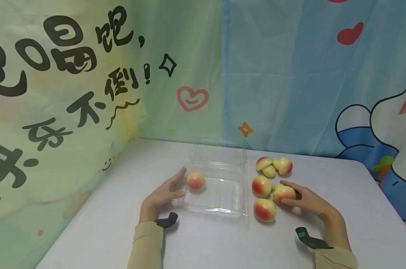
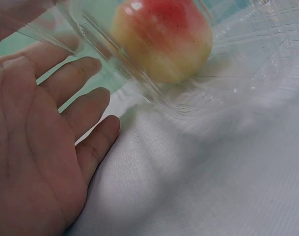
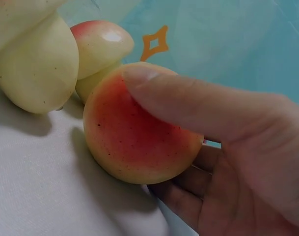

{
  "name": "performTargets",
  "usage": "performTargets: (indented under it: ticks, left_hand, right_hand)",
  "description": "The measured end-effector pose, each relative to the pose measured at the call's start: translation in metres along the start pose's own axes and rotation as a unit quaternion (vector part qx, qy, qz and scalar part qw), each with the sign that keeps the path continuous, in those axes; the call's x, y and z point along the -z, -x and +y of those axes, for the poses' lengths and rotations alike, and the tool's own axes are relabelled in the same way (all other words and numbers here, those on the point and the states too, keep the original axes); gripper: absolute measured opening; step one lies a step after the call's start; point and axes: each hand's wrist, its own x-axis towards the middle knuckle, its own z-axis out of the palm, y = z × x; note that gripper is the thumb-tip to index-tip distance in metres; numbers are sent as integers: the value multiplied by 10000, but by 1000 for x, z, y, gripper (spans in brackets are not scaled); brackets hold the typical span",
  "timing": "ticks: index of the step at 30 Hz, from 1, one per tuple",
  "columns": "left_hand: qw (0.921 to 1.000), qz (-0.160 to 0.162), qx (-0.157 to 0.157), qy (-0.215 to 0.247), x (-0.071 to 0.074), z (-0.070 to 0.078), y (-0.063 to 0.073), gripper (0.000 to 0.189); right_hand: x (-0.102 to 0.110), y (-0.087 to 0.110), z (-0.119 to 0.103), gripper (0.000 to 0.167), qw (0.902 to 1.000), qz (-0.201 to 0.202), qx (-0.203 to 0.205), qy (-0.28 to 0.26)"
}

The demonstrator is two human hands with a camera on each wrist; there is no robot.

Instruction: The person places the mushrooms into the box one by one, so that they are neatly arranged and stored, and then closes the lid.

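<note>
A clear plastic box (image 1: 220, 204) lies with its lid folded back, and one red-and-yellow toy mushroom (image 1: 196, 181) sits at its left end. My left hand (image 1: 165, 192) is at the box's left wall, fingers extended along the outside; in the left wrist view the fingers (image 2: 85, 110) are straight beside the plastic. To the right of the box, my right hand (image 1: 302, 198) grips another toy mushroom (image 3: 139, 132), with the thumb across its red cap and the other fingers behind, partly hidden. That mushroom is low over the table, close to its neighbours.
Two more mushrooms, one upper (image 1: 262, 186) and one lower (image 1: 265, 210), lie between the box and my right hand. Behind them is a small group of mushrooms (image 1: 268, 170) with pale stems. A printed curtain (image 1: 263, 74) hangs along the back of the white table (image 1: 220, 243).
</note>
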Motion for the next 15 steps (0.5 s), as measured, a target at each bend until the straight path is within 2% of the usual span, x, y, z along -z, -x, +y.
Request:
performTargets:
  ticks: [7, 15]
  left_hand:
    - [10000, -3, 3, -47, 0, -1, 0, 90]
    - [10000, 27, 30, -37, -1, 0, 1, 89]
  right_hand:
    - [-1, -3, 1, 81, 9995, 201, 94, 244]
    - [-1, -3, -1, 89, 9992, 194, -89, 333]
